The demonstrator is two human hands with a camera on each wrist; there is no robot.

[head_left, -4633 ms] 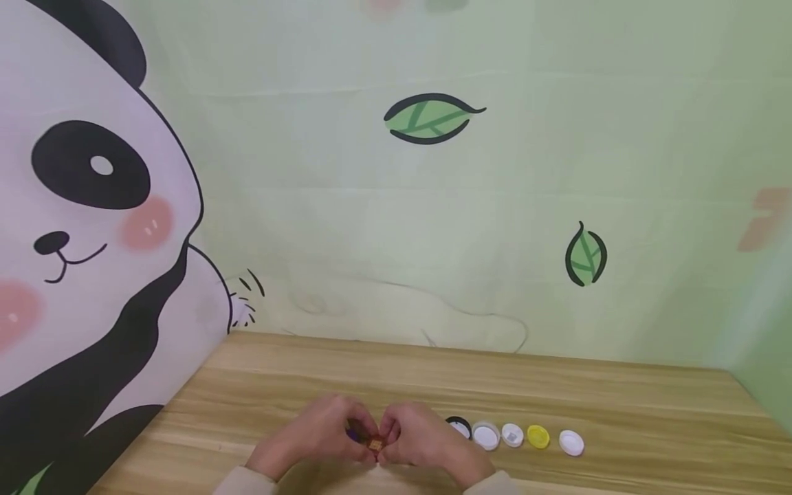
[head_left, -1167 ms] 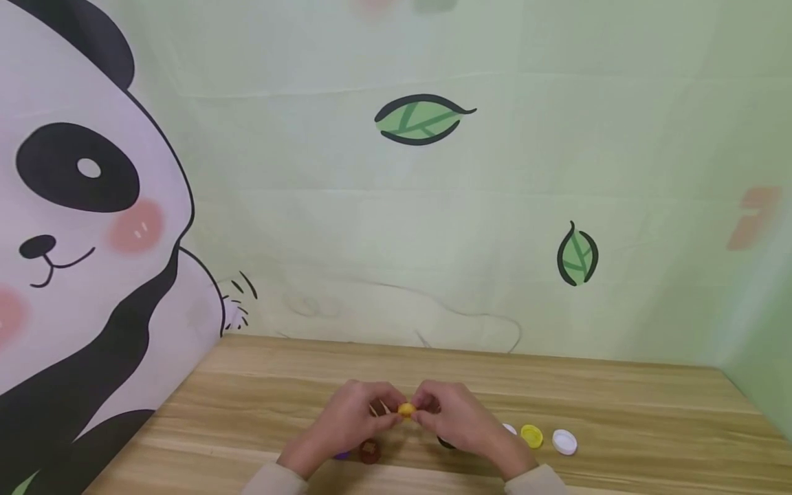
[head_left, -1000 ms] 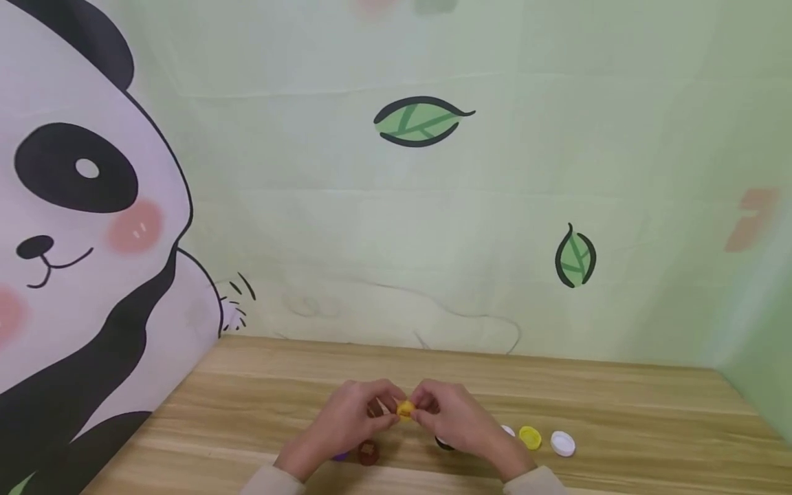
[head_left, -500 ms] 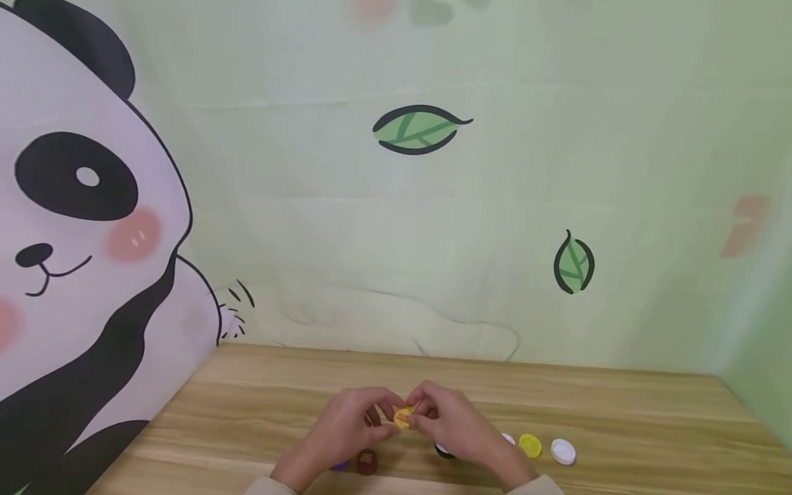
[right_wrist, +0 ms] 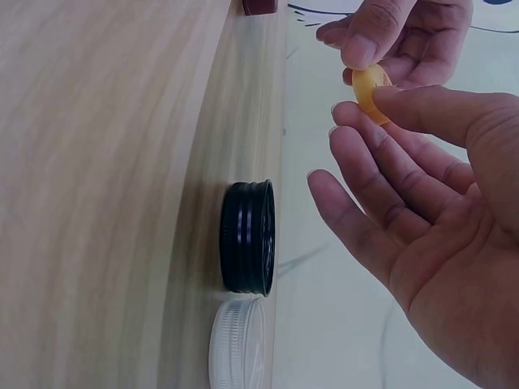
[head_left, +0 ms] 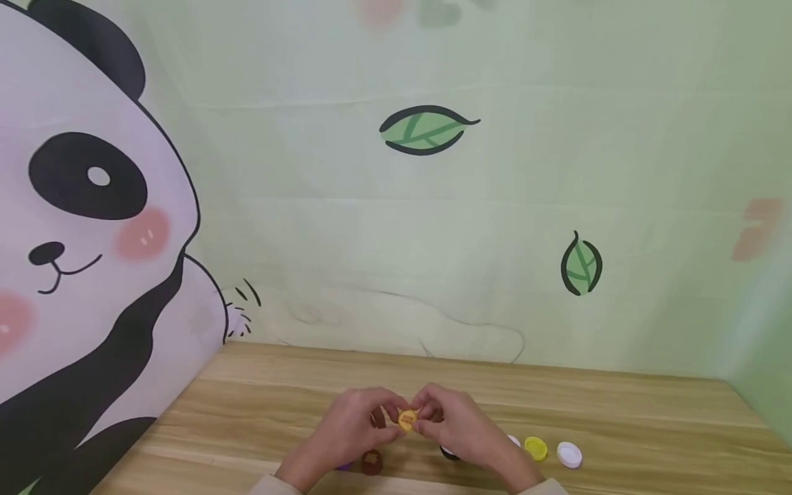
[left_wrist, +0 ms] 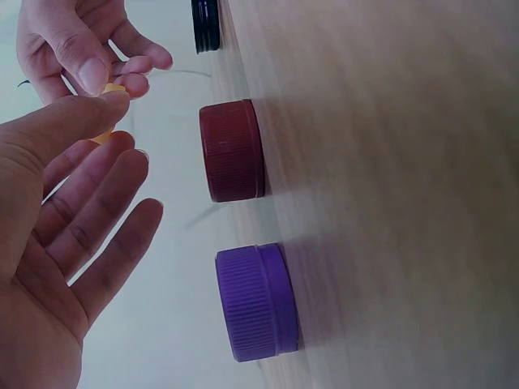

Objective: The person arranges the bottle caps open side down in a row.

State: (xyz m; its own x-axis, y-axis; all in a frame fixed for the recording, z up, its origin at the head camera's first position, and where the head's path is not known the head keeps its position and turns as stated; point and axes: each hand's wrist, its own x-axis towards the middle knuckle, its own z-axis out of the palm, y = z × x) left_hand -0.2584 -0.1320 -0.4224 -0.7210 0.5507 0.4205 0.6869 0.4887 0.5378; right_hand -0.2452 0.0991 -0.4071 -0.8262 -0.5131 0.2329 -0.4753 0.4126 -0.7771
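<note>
A small orange-yellow bottle cap (head_left: 407,420) with red print on its top is held up between both hands, above the table. My left hand (head_left: 355,423) pinches one side of it between thumb and fingertips, and my right hand (head_left: 458,423) pinches the other side. In the right wrist view the bottle cap (right_wrist: 365,85) is tilted on edge, partly covered by the thumbs. Below the left hand, a dark red cap (left_wrist: 233,151) and a purple cap (left_wrist: 258,304) sit on the table. A black cap (right_wrist: 247,237) stands under the right hand.
Next to the black cap is a translucent white cap (right_wrist: 237,344). Farther right, a yellow cap (head_left: 535,449) and a white cap (head_left: 569,454) continue the row, hollow side up. Behind the wooden table (head_left: 297,371) hangs a pale green cloth (head_left: 346,227) with a panda print.
Earlier both hands were at the red cap on the table; since then they hold the orange-yellow cap instead. Over the last second it has been turned so its printed top shows.
</note>
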